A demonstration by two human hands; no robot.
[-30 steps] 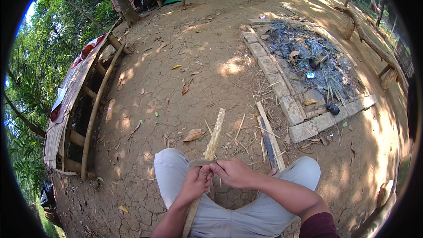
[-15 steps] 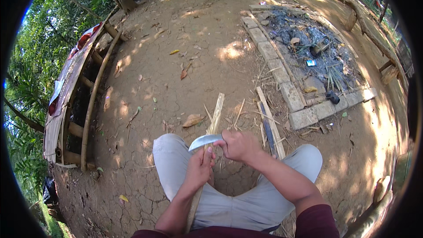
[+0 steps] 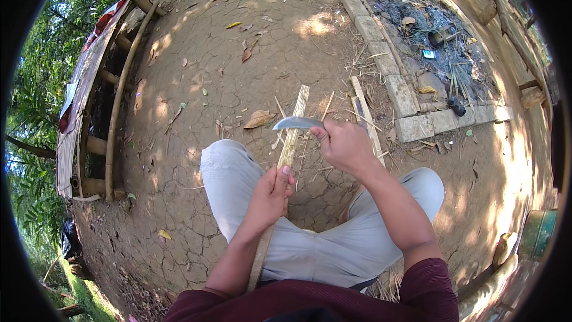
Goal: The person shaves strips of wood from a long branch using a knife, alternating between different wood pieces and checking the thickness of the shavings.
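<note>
While your left hand (image 3: 274,194) grips the strip (image 3: 289,146) near the centre of the frame, your right hand (image 3: 347,148) clutches a knife (image 3: 297,123) crossing over the strip's upper part, with bricks (image 3: 400,95) at upper right

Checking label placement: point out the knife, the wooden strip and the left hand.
Knife (image 3: 296,122): head view, middle of the curved blade.
Wooden strip (image 3: 290,146): head view, pale stretch nearer the person than the blade.
Left hand (image 3: 271,195): head view, middle of the hand.
</note>
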